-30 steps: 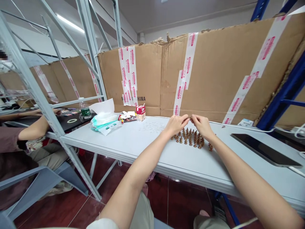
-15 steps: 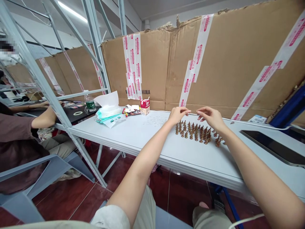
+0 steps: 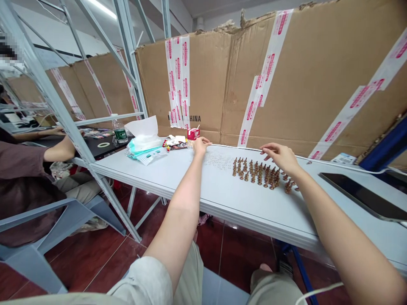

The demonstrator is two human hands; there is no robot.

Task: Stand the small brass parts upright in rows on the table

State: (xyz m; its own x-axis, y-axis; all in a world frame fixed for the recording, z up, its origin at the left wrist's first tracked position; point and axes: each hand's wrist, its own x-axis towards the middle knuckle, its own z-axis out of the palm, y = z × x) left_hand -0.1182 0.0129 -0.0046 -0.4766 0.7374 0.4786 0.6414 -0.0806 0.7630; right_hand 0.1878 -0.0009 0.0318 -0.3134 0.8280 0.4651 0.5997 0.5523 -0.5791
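In the head view, a long white folding table [image 3: 203, 203] runs across the room. A bunch of small copper-brown metal studs [image 3: 256, 173] stands on it in rough rows, near the back edge. The left hand [image 3: 201, 146] is at ten o'clock from the studs, just beside a small red and white carton [image 3: 193, 134]. That hand is curled a little, and I cannot tell if it has a tiny thing in it. The right hand [image 3: 280, 156] is at two o'clock, open wide with its fingers spread, just above the far end of the studs, and it holds nothing. Each stud looks hard and stiff, small but maybe a bit heavy for its size, and a light bump could tip it. A finger and thumb could pinch one by its thin stem. A flat dark tablet [image 3: 359, 199] lies at four o'clock. Far off at nine o'clock, a co-worker's hand [image 3: 57, 131] rests on a black table [image 3: 95, 148].
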